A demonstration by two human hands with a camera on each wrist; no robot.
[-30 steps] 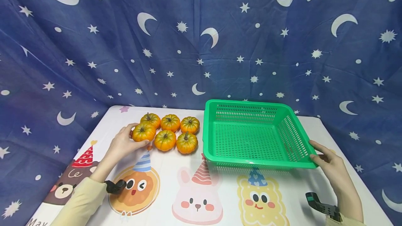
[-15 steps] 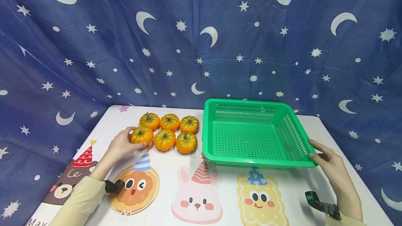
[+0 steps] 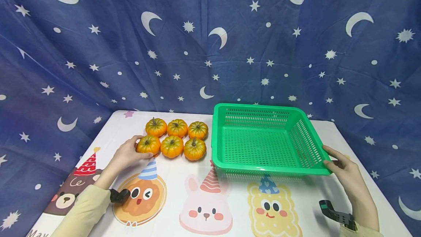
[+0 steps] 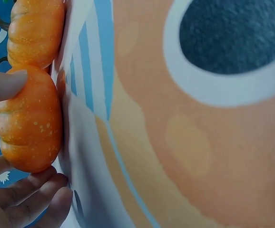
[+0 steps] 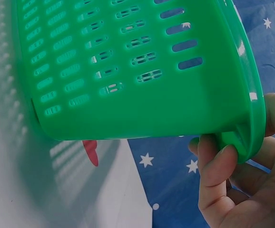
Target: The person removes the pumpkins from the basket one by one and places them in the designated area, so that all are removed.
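Observation:
My left hand [image 3: 128, 153] holds a small orange-green pumpkin [image 3: 148, 145] at the front left of a cluster of pumpkins. In the left wrist view the thumb lies across one side of that pumpkin [image 4: 30, 121], and the fingers are at its other side, close to the tablecloth. The neighbouring pumpkin [image 3: 172, 146] sits right beside it. My right hand [image 3: 345, 171] grips the right front corner of a green plastic basket [image 3: 263, 170]. Seen from the right wrist, fingers curl under the basket's rim [image 5: 254, 95], with the thumb side above partly hidden.
More pumpkins stand in two rows: back left [image 3: 156, 127], back middle [image 3: 177, 128], back right [image 3: 198, 130] and front right [image 3: 195, 149]. The basket stands just right of them on the printed white tablecloth [image 3: 167, 204]. A blue star-and-moon curtain [image 3: 184, 46] hangs behind.
My left hand has shifted the held pumpkin slightly left and down, so it now lines up with the front row. The right hand stays on the basket, which has not visibly moved.

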